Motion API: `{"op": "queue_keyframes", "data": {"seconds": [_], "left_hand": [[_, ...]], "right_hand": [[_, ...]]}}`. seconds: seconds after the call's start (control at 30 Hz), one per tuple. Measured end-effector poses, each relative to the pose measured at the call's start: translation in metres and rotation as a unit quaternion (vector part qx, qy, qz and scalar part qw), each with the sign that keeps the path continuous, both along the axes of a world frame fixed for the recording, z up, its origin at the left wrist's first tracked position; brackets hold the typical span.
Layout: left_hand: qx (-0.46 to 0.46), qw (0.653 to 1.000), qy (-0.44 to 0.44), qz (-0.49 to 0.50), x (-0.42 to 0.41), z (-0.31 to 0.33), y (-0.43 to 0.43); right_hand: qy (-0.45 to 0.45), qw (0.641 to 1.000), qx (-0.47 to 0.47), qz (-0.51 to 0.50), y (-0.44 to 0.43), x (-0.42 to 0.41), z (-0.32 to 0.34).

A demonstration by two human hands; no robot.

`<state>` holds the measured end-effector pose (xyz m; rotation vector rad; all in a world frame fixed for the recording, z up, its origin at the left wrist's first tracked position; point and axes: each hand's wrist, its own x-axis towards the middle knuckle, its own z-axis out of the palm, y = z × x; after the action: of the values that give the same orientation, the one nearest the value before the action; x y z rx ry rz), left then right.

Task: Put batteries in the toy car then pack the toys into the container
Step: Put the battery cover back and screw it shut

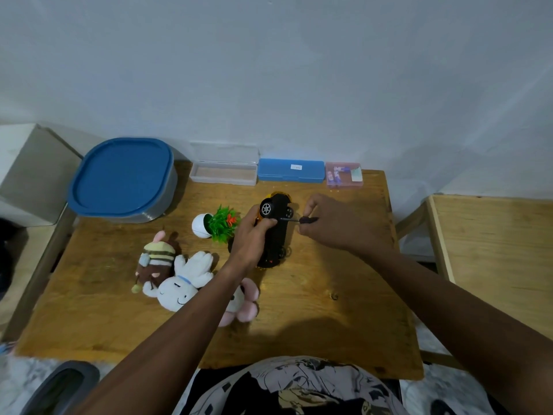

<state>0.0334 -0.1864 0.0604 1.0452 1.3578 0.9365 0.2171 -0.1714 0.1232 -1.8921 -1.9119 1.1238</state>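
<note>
While my left hand (250, 235) grips the toy car (278, 232), underside turned right, over the wooden table (329, 310), my right hand (329, 226) pinches a screwdriver (308, 219) against it; seat tip squarely, brace car.

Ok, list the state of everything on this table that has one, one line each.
toy car: on its side, underside showing, left hand grips it
screwdriver: right hand holds it, tip at car's underside
container: lid on
clear case: open
blue case: shut
plant pot: tipped over
plush toys: lying unpacked

toy car (276, 235) on its side, lidded container (119, 178)
</note>
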Motion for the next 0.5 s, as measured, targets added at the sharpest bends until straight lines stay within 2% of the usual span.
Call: {"op": "queue_keyframes", "data": {"seconds": [0.13,0.2,0.27,0.37,0.43,0.5], "left_hand": [[-0.019,1.000,-0.024,0.004,0.001,-0.001,0.001],[-0.014,1.000,-0.023,0.002,0.001,0.001,0.004],[-0.004,1.000,-0.023,0.001,0.001,0.005,0.006],[0.020,1.000,0.004,-0.021,-0.002,0.009,0.009],[0.033,0.998,0.024,-0.038,-0.004,0.008,0.008],[0.045,0.998,0.033,-0.039,-0.004,0.007,0.004]], "right_hand": [[-0.075,0.976,0.184,0.092,-0.001,0.004,-0.011],[-0.115,0.961,0.220,0.126,-0.005,0.006,-0.015],[-0.099,0.964,0.216,0.117,-0.007,0.005,-0.016],[-0.050,0.985,0.144,0.075,-0.006,0.001,-0.010],[-0.006,0.999,0.041,0.009,-0.004,0.000,-0.002],[0.106,0.984,-0.105,-0.099,-0.003,-0.001,0.002]]}}
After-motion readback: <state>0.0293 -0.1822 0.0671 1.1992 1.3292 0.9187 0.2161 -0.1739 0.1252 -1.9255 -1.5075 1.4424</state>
